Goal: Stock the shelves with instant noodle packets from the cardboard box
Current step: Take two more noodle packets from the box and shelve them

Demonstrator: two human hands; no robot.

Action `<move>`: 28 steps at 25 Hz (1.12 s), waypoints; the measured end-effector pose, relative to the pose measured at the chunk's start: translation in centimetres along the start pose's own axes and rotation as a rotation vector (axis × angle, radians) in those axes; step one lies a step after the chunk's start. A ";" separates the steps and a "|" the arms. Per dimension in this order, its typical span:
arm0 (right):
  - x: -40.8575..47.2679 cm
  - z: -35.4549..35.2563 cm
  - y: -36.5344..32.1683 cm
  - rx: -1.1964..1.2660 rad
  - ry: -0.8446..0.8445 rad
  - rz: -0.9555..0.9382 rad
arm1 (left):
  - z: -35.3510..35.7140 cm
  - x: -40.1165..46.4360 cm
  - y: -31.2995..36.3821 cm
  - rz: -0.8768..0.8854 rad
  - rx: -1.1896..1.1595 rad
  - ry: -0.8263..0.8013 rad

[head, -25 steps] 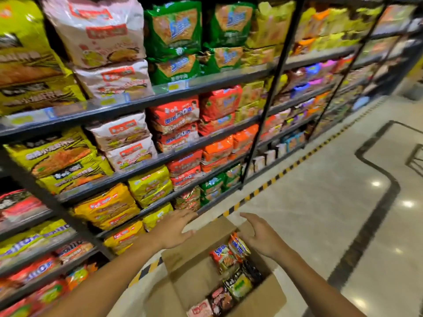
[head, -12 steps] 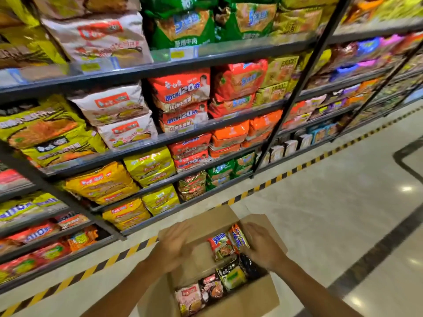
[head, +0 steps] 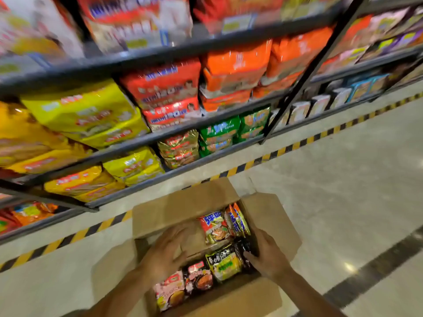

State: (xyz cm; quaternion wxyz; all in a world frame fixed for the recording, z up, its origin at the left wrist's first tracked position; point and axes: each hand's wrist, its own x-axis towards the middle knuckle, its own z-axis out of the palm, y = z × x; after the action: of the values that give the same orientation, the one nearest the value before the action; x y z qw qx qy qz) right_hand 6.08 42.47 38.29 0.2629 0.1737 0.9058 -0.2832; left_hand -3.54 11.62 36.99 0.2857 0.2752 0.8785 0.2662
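An open cardboard box (head: 183, 209) stands on the floor in front of the shelves (head: 146, 138), with several instant noodle packets upright inside. Among them are a red and blue packet (head: 214, 227), a yellow and black packet (head: 225, 263), a pink packet (head: 170, 291) and a dark packet (head: 245, 247). My left hand (head: 166, 250) hovers over the box's left half with its fingers spread, holding nothing. My right hand (head: 267, 252) is at the box's right wall, with its thumb and curled fingers around the dark packet.
The shelves are packed with yellow (head: 87, 113), red (head: 164, 88), orange (head: 235, 65) and green (head: 219, 136) noodle bags. A yellow and black tape line (head: 297, 143) runs along the shelf base. Polished floor (head: 343, 191) stretches to the right.
The view has dropped and come closer to the box. Both hands have gone from the flaps down into the box. The right hand has closed on the dark packet.
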 end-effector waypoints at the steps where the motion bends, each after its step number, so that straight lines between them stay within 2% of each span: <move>1: 1.8 1.5 1.8 -0.014 -0.015 0.003 | 2.3 1.5 -1.3 -0.015 -0.011 -0.018; 6: 12.0 11.1 11.0 0.033 -0.087 0.064 | 14.1 9.4 -8.3 -0.116 0.001 -0.089; 11: 19.5 19.7 16.3 0.016 0.020 0.049 | 24.4 13.3 -13.6 -0.203 -0.064 -0.149; 13: 21.5 23.1 17.8 0.084 0.031 0.086 | 27.4 14.1 -15.4 -0.247 -0.102 -0.174; 17: 23.6 27.2 18.9 0.219 0.200 0.238 | 30.5 15.0 -17.4 -0.266 -0.189 -0.161; 21: 25.3 27.7 18.4 0.149 0.318 0.329 | 31.5 14.6 -18.7 -0.324 -0.250 -0.179; 25: 26.1 26.2 17.6 0.141 0.325 0.391 | 30.3 14.6 -19.0 -0.362 -0.244 -0.209; 28: 25.9 25.7 17.9 0.181 0.301 0.334 | 30.4 16.2 -19.2 -0.440 -0.289 -0.231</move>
State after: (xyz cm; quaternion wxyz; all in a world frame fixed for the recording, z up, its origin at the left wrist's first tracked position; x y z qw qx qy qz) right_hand 3.32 45.15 -2.20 0.1516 0.3841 0.8645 -0.2867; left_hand -1.33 17.81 -1.85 0.4709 0.0626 0.8318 0.2872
